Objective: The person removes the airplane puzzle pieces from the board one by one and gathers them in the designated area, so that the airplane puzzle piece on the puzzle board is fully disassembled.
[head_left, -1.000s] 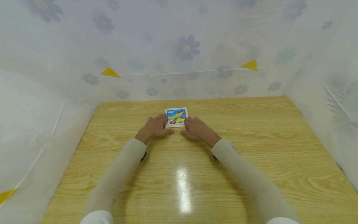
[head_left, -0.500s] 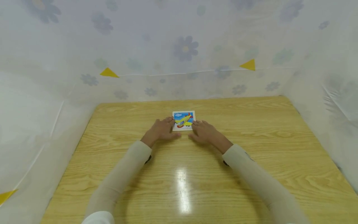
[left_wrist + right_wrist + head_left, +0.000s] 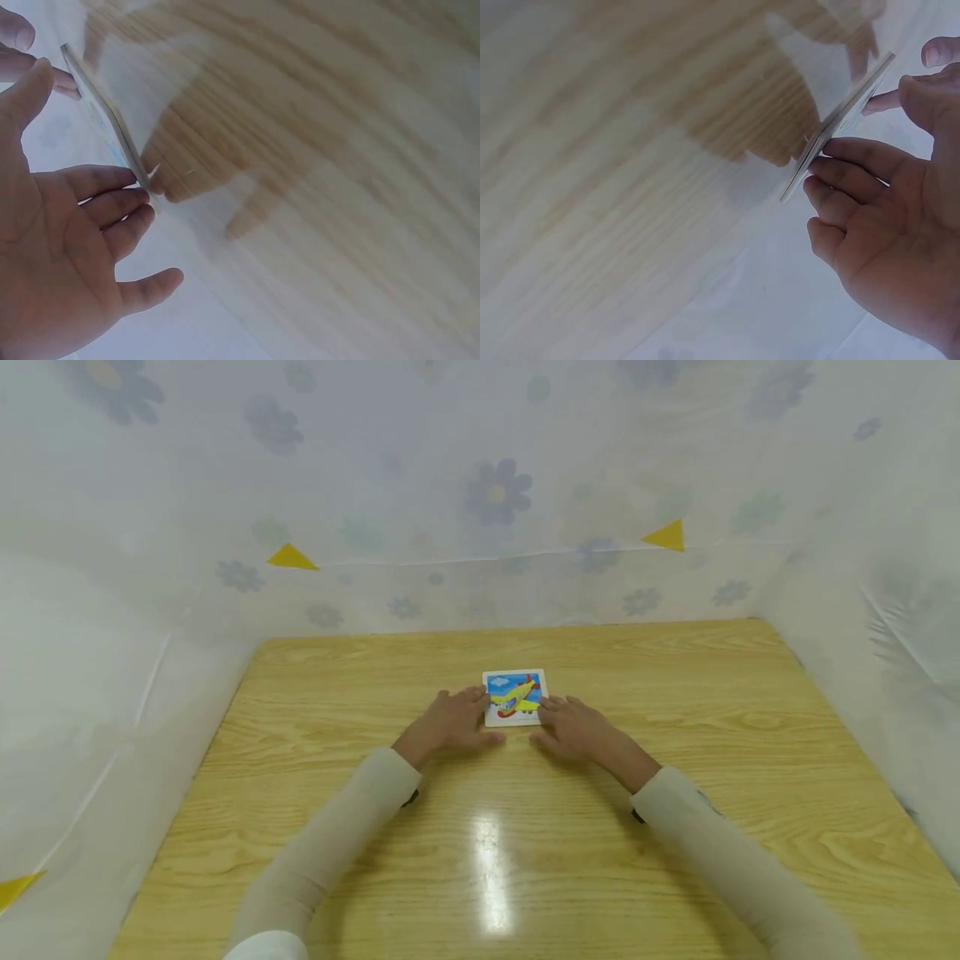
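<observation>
A thin board with an airplane picture [image 3: 514, 695] lies flat on the wooden table [image 3: 360, 860]. It shows a yellow and red plane on blue inside a white border. My left hand [image 3: 452, 720] touches its left edge with extended fingers, the thumb apart below the near edge. On the opposite side, fingertips of my right hand [image 3: 581, 729] lie at the right edge and slightly over the near corner. In the left wrist view the board [image 3: 109, 124] appears edge-on against the fingertips. The right wrist view likewise has fingertips against the board's edge [image 3: 840, 124].
A pale flower-printed sheet [image 3: 420, 485] hangs behind the table and along both sides. Yellow triangles [image 3: 293, 557] mark the sheet. Bright light reflects off the tabletop near the front. Long beige sleeves cover both forearms.
The board has slid to the right and a little nearer the person, with both hands moving along at its sides. The fingers keep much the same pose.
</observation>
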Motion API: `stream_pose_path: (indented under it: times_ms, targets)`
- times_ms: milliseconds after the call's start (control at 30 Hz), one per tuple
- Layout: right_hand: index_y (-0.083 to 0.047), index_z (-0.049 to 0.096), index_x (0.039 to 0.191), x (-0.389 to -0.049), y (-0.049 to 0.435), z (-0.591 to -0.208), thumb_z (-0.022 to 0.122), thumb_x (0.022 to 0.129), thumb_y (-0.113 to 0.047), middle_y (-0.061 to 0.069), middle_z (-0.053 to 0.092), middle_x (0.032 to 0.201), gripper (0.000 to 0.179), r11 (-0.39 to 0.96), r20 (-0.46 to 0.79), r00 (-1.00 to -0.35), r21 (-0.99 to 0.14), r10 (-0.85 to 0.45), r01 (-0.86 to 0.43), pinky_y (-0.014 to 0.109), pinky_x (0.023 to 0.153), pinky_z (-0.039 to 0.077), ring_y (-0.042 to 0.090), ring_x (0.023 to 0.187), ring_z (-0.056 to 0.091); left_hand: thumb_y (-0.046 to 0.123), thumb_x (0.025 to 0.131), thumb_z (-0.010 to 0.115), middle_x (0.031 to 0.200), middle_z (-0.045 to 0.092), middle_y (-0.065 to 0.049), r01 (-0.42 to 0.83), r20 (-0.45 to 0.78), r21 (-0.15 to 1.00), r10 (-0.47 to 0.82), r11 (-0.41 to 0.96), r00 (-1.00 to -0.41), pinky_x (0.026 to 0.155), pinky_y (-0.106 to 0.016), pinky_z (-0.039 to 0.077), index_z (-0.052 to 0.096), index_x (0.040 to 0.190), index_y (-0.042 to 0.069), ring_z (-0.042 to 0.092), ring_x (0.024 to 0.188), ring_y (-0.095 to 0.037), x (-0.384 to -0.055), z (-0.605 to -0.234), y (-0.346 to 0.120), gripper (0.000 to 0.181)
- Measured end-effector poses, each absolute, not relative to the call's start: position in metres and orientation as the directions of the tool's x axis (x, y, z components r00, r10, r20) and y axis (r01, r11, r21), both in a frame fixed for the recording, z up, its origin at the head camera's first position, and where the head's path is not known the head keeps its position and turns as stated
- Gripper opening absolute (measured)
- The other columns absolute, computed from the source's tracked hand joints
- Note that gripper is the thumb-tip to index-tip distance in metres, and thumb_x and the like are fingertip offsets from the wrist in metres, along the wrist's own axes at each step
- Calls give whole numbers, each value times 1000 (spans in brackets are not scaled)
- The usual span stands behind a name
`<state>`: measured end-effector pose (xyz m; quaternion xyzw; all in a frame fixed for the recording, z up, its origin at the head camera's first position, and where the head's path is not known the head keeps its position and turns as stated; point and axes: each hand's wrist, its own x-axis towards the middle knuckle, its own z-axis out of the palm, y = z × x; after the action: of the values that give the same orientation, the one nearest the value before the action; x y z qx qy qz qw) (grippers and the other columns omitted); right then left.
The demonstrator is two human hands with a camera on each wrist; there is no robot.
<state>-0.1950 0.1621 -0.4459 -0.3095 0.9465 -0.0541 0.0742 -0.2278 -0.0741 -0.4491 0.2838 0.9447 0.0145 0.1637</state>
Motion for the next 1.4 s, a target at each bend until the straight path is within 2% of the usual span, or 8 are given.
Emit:
stream_pose_path:
  times_ms: [167, 500, 933, 1200, 1400]
  targets:
    - [4, 58, 118, -188, 172, -445, 51, 96, -40, 26, 49, 137, 50, 790, -86, -788, -141, -610, -596, 55, 108, 32, 40, 131, 43, 73, 86, 39, 157, 24, -8, 545, -312, 111, 549, 831, -775, 112, -56, 24, 25, 150, 10, 22, 146, -22, -223, -447, -65, 91]
    - [5, 60, 114, -172, 188, -441, 54, 95, -37, 27, 53, 133, 47, 794, -79, -793, -141, -605, -591, 55, 105, 35, 41, 127, 47, 72, 87, 39, 159, 17, -6, 565, -351, 87, 556, 821, -754, 114, -55, 22, 22, 151, 11, 17, 147, -22, -208, -444, -46, 91]
    - [5, 62, 111, -154, 207, -438, 54, 95, -35, 29, 53, 131, 44, 813, -77, -815, -170, -574, -557, 55, 103, 38, 44, 125, 48, 74, 86, 38, 159, 17, -3, 611, -379, 37, 577, 791, -724, 115, -52, 23, 21, 152, 13, 17, 147, -19, -196, -438, -27, 91]
    - [-4, 63, 88, -146, 215, -440, 59, 92, -38, 30, 57, 126, 35, 816, -36, -827, -191, -561, -546, 55, 98, 41, 44, 119, 53, 76, 84, 37, 159, 18, -3, 640, -383, -6, 589, 769, -712, 113, -51, 26, 22, 152, 14, 18, 147, -18, -190, -436, -18, 94]
    - [-12, 54, 72, -143, 220, -439, 60, 91, -38, 29, 61, 120, 32, 808, -29, -819, -187, -572, -558, 52, 88, 48, 42, 104, 61, 80, 81, 35, 159, 20, -1, 654, -383, -52, 590, 754, -710, 112, -46, 30, 24, 151, 14, 21, 146, -16, -184, -437, -11, 97]
